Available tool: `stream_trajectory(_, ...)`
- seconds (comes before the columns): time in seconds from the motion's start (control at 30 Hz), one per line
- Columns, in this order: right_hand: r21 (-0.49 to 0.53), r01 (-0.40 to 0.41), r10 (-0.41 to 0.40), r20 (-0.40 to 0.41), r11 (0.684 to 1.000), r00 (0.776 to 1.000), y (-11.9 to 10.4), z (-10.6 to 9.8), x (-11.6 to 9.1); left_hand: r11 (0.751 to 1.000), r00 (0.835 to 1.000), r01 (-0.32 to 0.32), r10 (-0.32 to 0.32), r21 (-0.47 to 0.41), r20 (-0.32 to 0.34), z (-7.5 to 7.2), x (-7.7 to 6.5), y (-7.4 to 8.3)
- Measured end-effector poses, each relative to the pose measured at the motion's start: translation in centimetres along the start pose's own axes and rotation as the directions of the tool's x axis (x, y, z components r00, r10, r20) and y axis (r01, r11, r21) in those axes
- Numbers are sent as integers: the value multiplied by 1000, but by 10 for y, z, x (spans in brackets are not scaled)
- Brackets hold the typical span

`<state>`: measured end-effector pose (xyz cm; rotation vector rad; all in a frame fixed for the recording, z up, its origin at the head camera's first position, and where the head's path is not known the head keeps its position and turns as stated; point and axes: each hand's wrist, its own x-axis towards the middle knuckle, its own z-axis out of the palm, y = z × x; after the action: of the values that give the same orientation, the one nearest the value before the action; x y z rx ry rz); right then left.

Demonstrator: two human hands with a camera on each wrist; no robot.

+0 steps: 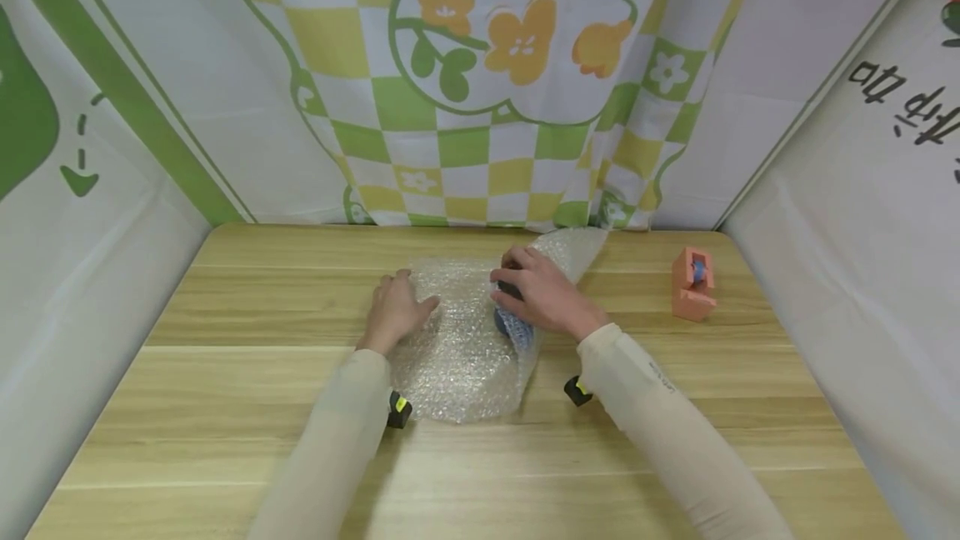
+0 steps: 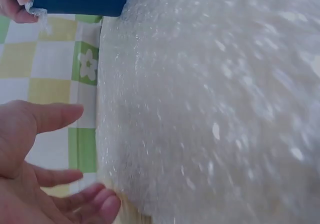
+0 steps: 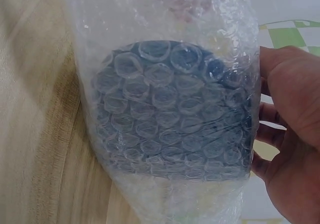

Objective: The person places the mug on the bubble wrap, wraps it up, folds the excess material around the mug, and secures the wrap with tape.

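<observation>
A sheet of bubble wrap [image 1: 457, 357] lies on the wooden table, with its right part folded up over a dark blue object [image 1: 501, 323]. In the right wrist view the blue object [image 3: 170, 114] shows through the bubbles as a block with a rounded outline; its kind is unclear. My right hand [image 1: 551, 294] grips the wrapped object, thumb and fingers at its end. My left hand [image 1: 396, 311] is at the sheet's left edge, fingers loosely spread. In the left wrist view nothing sits between the left hand's [image 2: 45, 169] thumb and fingers.
An orange tape dispenser [image 1: 693, 286] with a blue roll stands at the right of the table [image 1: 247, 298]. A checked, flowered curtain [image 1: 480, 148] hangs along the back edge. White printed walls [image 1: 855, 215] close off both sides. A loose tail of wrap extends toward the curtain.
</observation>
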<state>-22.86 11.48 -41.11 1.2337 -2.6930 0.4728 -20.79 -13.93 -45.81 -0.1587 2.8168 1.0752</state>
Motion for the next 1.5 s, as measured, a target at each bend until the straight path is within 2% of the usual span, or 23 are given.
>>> stream_trajectory(0.13, 10, -27, 27, 8, 1000, 1000, -1, 1, -1, 993, 997, 80, -80, -82, 7, -1, 4, 2)
stream_trajectory(0.33, 25, -58, 57, 22, 998, 998, -1, 1, -2, 970, 994, 97, -106, -222, -28, -1, 10, 4)
stream_trajectory(0.53, 28, -55, 55, 21, 998, 998, -2, 1, -3, 908, 986, 135, -163, -396, -38, 2, 11, 0)
stream_trajectory(0.63, 33, -51, 51, 21, 998, 998, -3, 1, -3, 892, 986, 124, -160, -435, -49, 4, 12, 0)
stream_trajectory(0.77, 45, -51, 50, 16, 998, 999, -2, 1, -4, 890, 994, 58, -95, -453, -59, 4, 13, 6)
stream_trajectory(0.97, 50, -54, 54, 19, 997, 998, 0, 2, -4, 887, 999, -22, 9, -461, -32, 1, 13, 18)
stream_trajectory(1.1, 44, -44, 44, 11, 998, 999, 0, 3, -4, 850, 997, -67, 78, -523, -2, 2, 12, 23)
stream_trajectory(1.2, 38, -29, 30, -3, 999, 1000, 0, 4, -3, 803, 988, -117, 156, -585, 17, 3, 11, 27)
stream_trajectory(1.27, 31, -22, 23, -15, 999, 1000, 1, 5, -3, 781, 976, -156, 216, -605, 26, 4, 10, 31)
stream_trajectory(1.37, 20, -14, 15, -26, 1000, 1000, 1, 6, -3, 761, 956, -212, 291, -613, 30, 5, 9, 37)
stream_trajectory(1.5, 18, -22, 23, -29, 1000, 999, 0, 5, -4, 766, 941, -258, 337, -589, 26, 6, 6, 45)
